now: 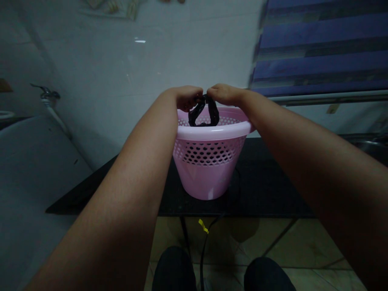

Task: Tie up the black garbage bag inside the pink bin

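Note:
A pink plastic basket (206, 178) with a band of holes below its rim stands upright on a black countertop (263, 190). Above its opening, my left hand (189, 97) and my right hand (223, 93) come close together, fingers closed on a black plastic bag (214, 113). The bag's two strands meet between my hands and spread apart below, like handles being tied. Its lower part sits inside the basket, hidden by the front wall. Shadow covers most of my fingertips.
A tap (48, 95) is on the wall at left, above a large pale grey surface (33, 169). A purple striped blind (321, 48) hangs at upper right. A black cord with a yellow tag (203, 226) hangs over the counter's front edge. My knees are below.

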The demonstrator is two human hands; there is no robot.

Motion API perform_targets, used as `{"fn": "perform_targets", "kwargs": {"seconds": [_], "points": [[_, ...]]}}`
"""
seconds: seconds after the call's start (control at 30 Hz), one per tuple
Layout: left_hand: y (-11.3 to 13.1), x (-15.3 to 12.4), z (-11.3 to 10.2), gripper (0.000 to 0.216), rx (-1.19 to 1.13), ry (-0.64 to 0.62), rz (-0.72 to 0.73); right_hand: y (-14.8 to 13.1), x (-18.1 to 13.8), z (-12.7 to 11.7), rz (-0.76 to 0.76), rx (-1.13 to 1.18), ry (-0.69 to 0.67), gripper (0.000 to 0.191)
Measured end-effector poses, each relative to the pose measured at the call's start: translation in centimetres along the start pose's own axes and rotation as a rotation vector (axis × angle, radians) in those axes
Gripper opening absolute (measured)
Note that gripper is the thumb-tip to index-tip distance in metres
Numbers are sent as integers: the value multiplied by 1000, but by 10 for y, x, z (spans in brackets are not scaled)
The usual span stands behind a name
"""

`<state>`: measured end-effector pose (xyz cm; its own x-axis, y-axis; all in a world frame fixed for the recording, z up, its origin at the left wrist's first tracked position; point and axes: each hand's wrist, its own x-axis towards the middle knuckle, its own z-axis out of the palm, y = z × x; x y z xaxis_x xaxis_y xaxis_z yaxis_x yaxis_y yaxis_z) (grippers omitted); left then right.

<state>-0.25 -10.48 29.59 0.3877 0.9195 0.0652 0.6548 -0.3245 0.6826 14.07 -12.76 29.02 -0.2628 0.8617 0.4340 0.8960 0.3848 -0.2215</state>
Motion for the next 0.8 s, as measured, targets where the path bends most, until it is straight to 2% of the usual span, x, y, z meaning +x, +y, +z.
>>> {"fn": "perform_targets", "kwargs": {"seconds": [0.23, 0.63, 0.8], "points": [[-1, 3, -3, 8, -45, -171, -4, 2, 3, 1, 5, -69, -27, 30], [0, -2, -1, 8, -40, -131, -41, 7, 6, 1, -2, 2, -43, 29], [0, -1, -2, 10, 16, -154, -26, 8, 6, 1, 23, -26, -34, 32]]}}
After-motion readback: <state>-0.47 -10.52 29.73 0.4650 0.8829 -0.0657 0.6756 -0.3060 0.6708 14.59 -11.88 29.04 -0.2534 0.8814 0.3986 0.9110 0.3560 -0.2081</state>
